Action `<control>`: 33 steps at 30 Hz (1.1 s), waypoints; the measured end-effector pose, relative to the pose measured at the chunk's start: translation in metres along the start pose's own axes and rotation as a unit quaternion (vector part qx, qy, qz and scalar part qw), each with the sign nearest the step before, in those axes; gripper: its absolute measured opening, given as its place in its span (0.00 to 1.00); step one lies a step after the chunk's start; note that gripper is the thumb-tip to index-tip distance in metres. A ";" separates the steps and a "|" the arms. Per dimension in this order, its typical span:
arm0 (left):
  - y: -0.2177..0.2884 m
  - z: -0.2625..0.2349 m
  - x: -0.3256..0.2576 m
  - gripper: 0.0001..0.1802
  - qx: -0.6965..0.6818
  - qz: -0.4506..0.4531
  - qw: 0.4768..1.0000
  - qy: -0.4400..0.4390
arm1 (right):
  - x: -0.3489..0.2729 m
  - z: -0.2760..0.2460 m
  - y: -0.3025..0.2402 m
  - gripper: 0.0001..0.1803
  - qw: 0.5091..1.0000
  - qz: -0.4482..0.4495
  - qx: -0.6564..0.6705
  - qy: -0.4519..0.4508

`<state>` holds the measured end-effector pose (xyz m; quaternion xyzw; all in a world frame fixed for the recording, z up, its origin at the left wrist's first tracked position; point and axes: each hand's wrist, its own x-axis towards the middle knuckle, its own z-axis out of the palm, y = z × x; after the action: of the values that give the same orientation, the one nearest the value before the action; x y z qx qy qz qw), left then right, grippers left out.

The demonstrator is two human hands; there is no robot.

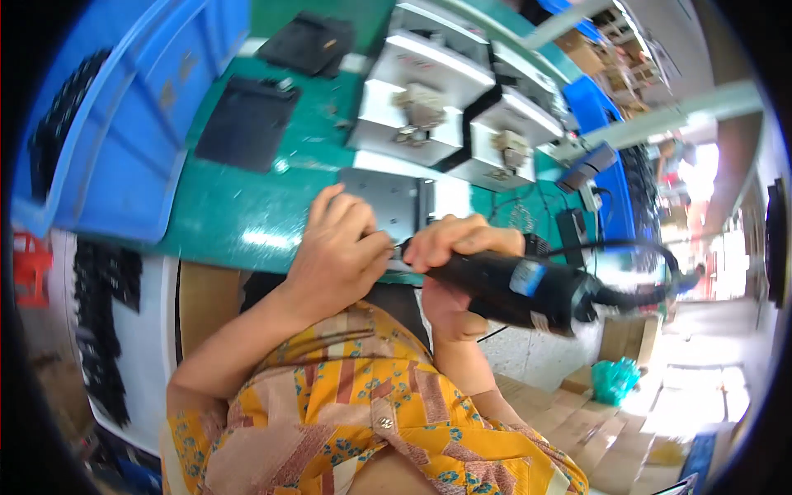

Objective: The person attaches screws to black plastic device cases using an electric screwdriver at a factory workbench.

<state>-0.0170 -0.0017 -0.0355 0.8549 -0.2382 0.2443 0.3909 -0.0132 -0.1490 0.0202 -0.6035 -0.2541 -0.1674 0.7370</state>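
My right hand (454, 252) is wrapped round a black corded electric screwdriver (516, 289), held nearly level with its tip pointing left. At that tip, my left hand (342, 247) is closed, thumb and fingers pinched together; what they hold, if anything, is hidden. Just beyond both hands, at the front of the green bench (219, 210), lies a dark flat plate (388, 198) with a few small holes, partly covered by my left fingers. Two more dark flat panels, a nearer one (247, 124) and a farther one (309, 43), rest to the left.
A large blue bin (124, 140) stands at the left, with black parts in another container beside it. White boxy fixtures (404, 107) with metal clamps occupy the bench's back. The screwdriver's cable (635, 297) loops off to the right. Cardboard and a green bag (615, 381) lie lower right.
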 end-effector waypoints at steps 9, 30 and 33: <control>0.011 -0.002 0.009 0.11 0.016 0.005 1.000 -0.017 | 0.040 -0.101 -0.029 0.37 0.979 -0.123 0.130 0.098; 0.011 0.000 0.014 0.15 0.034 -0.005 0.999 -0.032 | 0.121 -0.128 0.008 0.37 0.983 -0.160 0.060 0.071; 0.011 0.000 0.013 0.15 0.033 -0.007 0.999 -0.032 | 0.122 -0.129 0.009 0.41 0.985 -0.155 0.056 0.058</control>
<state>-0.0131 -0.0108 -0.0218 0.8761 -0.2366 0.2221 0.3566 0.1136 -0.2658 0.0655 -0.5041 -0.3101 -0.2998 0.7482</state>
